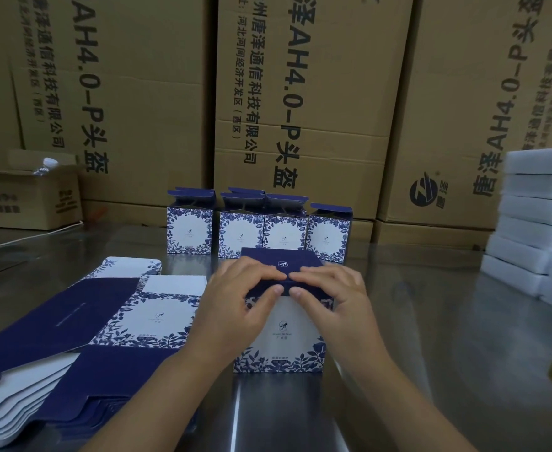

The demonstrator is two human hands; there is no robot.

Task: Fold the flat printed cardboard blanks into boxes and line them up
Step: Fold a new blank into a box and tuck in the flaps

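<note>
Brown cartons (300,93) back the steel desk (431,321). Left hand (235,308) and right hand (336,298) fingers (261,272) pinch the dark lid edge of an upright box (281,331). Four open-topped boxes (242,236) stand just beyond the fingers, flat blanks (157,318) to their left.

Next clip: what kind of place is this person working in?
Probably a warehouse packing station: large printed shipping cartons stacked behind, a steel worktable carrying a stack of flat blanks, a row of folded boxes, and stacked white foam blocks. The left hand and right hand grip another box.
</note>
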